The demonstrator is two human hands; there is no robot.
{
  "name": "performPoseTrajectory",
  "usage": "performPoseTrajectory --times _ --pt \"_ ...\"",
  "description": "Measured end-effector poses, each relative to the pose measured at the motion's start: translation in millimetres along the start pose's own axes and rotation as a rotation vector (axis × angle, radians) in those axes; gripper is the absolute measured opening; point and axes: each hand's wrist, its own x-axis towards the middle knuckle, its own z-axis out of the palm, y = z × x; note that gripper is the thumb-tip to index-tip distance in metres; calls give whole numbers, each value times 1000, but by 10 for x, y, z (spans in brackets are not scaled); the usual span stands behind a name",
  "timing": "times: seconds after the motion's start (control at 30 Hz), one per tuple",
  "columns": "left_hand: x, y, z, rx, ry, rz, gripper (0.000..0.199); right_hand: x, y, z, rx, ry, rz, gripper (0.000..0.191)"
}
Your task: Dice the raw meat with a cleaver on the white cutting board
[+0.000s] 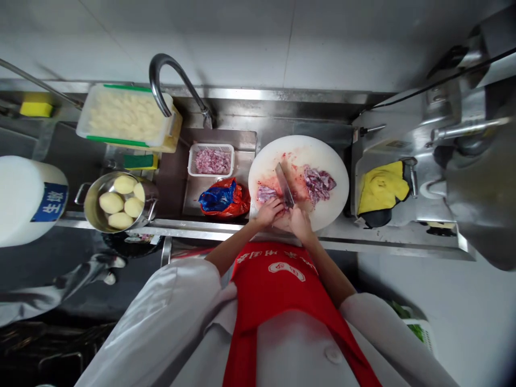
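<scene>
A round white cutting board (pixel 298 146) lies before me, stained red in its middle. My right hand (pixel 301 223) is closed round the handle of a knife (pixel 284 184), whose blade points up and left over the board. Beside the blade, my left hand (pixel 271 212) rests with bent fingers on a small pile of pinkish meat (pixel 266 194) and presses it to the board. A larger heap of dark red meat strips (pixel 318 184) lies right of the knife, touched by neither hand.
Left of the board, the sink holds a white basket (pixel 212 160) of chopped meat and a red and blue bag (pixel 224 198). Further left are a pot (pixel 93 207) of peeled potatoes, a lidded tub (pixel 124 115) and a faucet (pixel 177 67). A yellow cloth (pixel 382 187) lies at right.
</scene>
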Motion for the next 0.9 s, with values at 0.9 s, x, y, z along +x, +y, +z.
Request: performPoseTrajectory --times 0.9 --pt "-45 353 -144 220 -209 -85 22 -110 -146 51 -41 10 -89 31"
